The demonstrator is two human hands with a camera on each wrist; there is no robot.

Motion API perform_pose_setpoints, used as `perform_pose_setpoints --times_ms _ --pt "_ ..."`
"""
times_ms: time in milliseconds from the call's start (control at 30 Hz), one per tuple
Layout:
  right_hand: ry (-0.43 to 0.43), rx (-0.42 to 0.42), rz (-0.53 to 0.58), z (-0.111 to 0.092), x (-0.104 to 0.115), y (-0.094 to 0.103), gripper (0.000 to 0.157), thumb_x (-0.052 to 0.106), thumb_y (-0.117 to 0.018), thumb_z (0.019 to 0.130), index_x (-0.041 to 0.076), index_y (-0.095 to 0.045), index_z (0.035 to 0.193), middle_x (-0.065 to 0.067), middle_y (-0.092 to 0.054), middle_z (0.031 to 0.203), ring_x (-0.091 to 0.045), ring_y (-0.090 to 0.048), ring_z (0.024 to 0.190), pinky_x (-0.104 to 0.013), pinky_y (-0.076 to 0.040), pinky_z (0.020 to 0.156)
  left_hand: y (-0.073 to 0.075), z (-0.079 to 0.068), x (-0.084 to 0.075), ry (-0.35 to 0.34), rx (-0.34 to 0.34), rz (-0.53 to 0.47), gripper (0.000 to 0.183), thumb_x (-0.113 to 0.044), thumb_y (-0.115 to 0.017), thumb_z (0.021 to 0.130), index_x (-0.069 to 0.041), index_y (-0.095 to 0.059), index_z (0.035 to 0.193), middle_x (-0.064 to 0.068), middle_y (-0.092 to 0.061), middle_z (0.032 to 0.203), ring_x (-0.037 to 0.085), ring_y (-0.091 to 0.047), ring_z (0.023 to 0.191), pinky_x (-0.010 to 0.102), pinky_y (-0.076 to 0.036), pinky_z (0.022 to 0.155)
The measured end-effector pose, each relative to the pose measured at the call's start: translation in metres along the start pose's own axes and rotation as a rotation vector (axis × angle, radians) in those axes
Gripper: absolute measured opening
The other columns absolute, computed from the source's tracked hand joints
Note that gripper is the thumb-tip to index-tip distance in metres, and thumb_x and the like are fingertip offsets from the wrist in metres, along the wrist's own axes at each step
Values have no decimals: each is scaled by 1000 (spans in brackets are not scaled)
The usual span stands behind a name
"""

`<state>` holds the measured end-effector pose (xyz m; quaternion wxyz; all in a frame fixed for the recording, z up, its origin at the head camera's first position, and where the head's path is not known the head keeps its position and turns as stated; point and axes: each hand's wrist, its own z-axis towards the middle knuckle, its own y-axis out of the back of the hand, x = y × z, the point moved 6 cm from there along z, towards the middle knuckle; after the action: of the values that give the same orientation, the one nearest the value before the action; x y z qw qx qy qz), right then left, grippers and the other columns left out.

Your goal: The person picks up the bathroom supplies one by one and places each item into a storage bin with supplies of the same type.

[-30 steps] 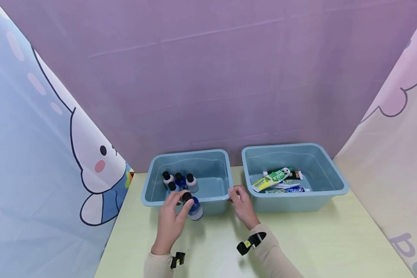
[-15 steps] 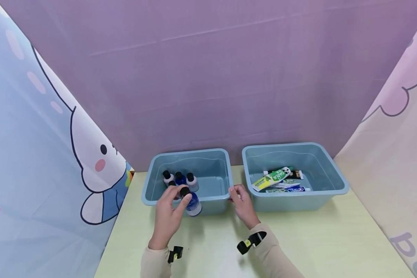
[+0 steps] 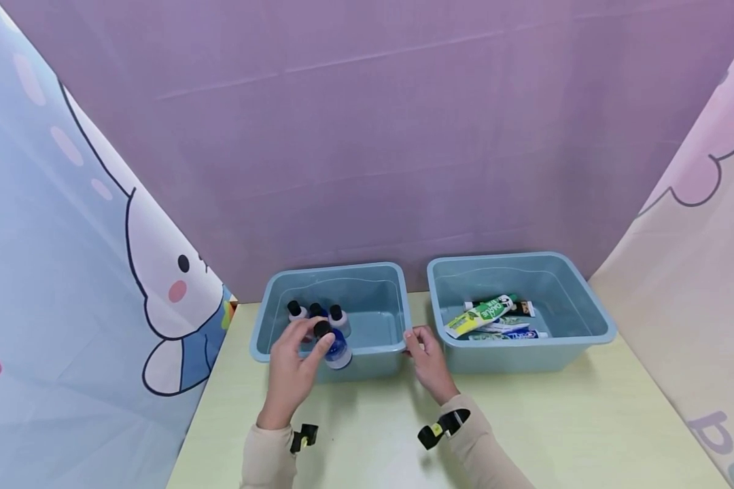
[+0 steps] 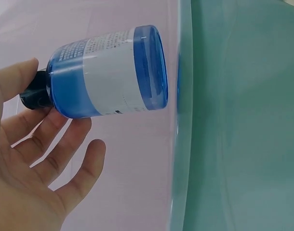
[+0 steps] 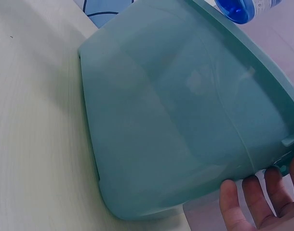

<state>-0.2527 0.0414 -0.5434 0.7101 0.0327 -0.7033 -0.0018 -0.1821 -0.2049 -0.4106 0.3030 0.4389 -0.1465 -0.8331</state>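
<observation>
My left hand pinches the black cap of a small clear-blue bottle with a white label. In the left wrist view, the bottle hangs just above the rim of the left blue bin, its base toward the rim. Inside that bin, several similar black-capped bottles stand toward the left; my hand partly hides them. My right hand grips the bin's right front corner, thumb at the rim. In the right wrist view its fingers touch the bin's side wall.
Close on the right stands a second blue bin holding several toothpaste tubes, with a small gap between the bins. Both rest on a pale wooden table. A purple cloth hangs behind, and printed curtains flank both sides.
My left hand has raised the bottle and shifted it slightly left, from low in front of the bin to its front rim. The right hand stays at the bin's corner.
</observation>
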Motion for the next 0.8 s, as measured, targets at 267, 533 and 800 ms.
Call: perform_pose_setpoints --times_ms 267,533,800 --pt "-18 -5 -13 1 -2 0 35 29 -49 110 -5 -56 113 -8 -52 116 -20 -56 104 -34 -55 95 0 10 4 1 10 -13 30 -20 -78 91 -10 -72 118 1 -68 104 25 -63 90 34 -53 79" --pt "-5 -6 -9 1 -3 1 34 29 -49 109 -4 -57 111 -7 -51 116 -19 -56 105 -28 -55 92 -1 17 6 15 29 -11 29 -26 -79 91 -14 -72 117 -1 -67 100 20 -63 90 28 -52 79" --pt "15 -9 -1 0 -1 0 33 28 -51 109 -5 -57 109 -7 -51 114 -16 -56 101 -24 -55 89 -1 29 7 31 69 1 29 -30 -78 92 -13 -72 114 1 -68 103 19 -62 91 44 -54 76"
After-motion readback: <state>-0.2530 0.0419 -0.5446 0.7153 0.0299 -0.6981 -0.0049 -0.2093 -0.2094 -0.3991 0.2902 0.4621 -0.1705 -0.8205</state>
